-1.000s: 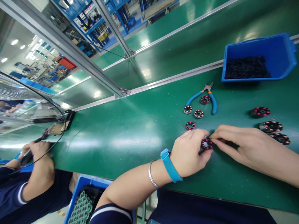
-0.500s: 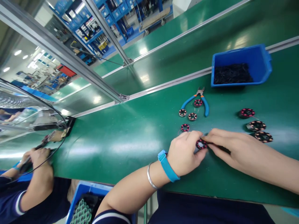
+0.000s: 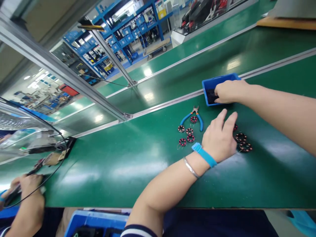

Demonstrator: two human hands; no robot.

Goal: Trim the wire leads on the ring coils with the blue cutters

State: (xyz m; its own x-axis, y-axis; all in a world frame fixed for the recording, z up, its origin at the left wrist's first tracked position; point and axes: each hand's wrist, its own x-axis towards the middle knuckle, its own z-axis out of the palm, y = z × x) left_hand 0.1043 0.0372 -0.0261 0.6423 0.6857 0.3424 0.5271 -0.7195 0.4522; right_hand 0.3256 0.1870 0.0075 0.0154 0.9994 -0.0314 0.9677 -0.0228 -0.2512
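My right hand (image 3: 228, 91) reaches into the blue bin (image 3: 206, 86), its fingers bent together at a heap of thin black pieces (image 3: 211, 96). Whatever is between those fingertips is hidden. Above the bench, my left hand (image 3: 219, 136) has its fingers spread and holds nothing visible. It is nearest a group of wire-wound motor stators (image 3: 246, 147) at its right, one partly covered by the hand. On its other side lie several smaller-looking stators (image 3: 189, 131), one of them (image 3: 194, 119) between the handles of blue-handled cutting pliers (image 3: 201, 123).
A metal rail (image 3: 168, 104) runs along the back of the green bench (image 3: 111, 171). An aluminium post (image 3: 74, 79) slants up at left. A co-worker's hands (image 3: 27, 184) hold a dark object by a hanging cable. Below the front edge stands a blue crate (image 3: 98, 219).
My right hand has left the stator and moved into the blue bin. My left hand has let go and opened; another stator now lies with those by the pliers. The view has shifted.
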